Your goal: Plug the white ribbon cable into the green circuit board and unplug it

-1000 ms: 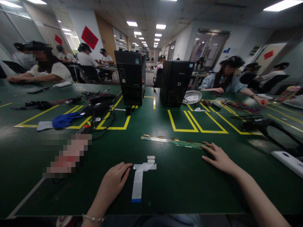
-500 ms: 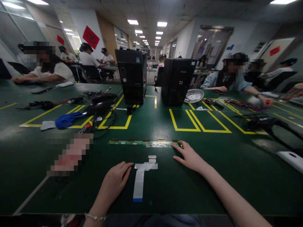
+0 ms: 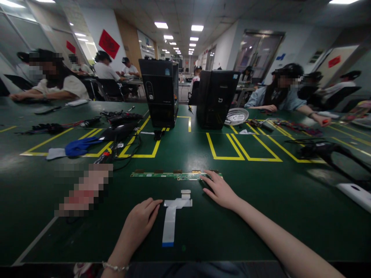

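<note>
A long, narrow green circuit board (image 3: 162,175) with copper-coloured tabs along its far edge lies flat on the table. My right hand (image 3: 222,190) reaches over the board's right part, fingers spread and fingertips on or just above it; nothing is gripped. Nearer to me is a white flat ribbon cable (image 3: 169,227), folded into a T shape, with a blue end and a small connector at its top. My left hand (image 3: 140,218) rests on the table at the cable's left tip, fingers loosely stretched and thumb apart. Whether it touches the cable I cannot tell.
Two black computer towers (image 3: 159,94) (image 3: 217,99) stand at the back of the green table. To the left are a blue glove (image 3: 82,146), black cables and a blurred-out item (image 3: 87,189). A white basket (image 3: 236,116) and a black frame (image 3: 321,152) lie right. Co-workers sit beyond.
The circuit board has shifted left and straightened, its right end moving with my right hand. Since half a second ago that hand has slid further left along the board. My left hand has stayed put.
</note>
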A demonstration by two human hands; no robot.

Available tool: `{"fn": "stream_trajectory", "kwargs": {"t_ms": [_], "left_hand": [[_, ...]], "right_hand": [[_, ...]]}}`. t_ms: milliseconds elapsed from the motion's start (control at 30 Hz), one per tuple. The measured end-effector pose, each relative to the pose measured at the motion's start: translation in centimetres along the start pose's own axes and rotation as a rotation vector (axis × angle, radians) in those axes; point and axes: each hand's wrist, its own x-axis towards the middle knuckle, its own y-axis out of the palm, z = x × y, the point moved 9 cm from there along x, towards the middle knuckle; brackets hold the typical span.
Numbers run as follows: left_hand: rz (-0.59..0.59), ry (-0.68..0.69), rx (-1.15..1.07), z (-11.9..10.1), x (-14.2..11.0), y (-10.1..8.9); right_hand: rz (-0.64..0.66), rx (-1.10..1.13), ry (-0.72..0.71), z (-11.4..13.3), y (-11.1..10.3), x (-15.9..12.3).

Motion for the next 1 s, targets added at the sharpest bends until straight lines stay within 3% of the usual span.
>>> {"fn": "stream_trajectory", "kwargs": {"t_ms": [267,467,633,800,1000], "left_hand": [[-0.075,0.101,-0.022,-0.8,-0.3,-0.8],[-0.144,0.245,-0.037,-5.5,0.1,-1.8],[-0.061,0.267,0.044,-9.0,1.2,0.9],[-0.005,0.247,0.103,-9.5,1.5,3.5],[0.019,0.215,0.14,-10.9,1.7,4.7]], "right_hand": [[0.011,0.004,0.006,-0.1,0.6,0.5],[0.061,0.006,0.021,-0.2,0.8,0.3],[0.06,0.005,0.0,0.1,0.8,-0.1],[0.067,0.018,-0.015,0.3,0.9,-0.7],[0.092,0.065,-0.041,0.6,1.1,-1.2]]}}
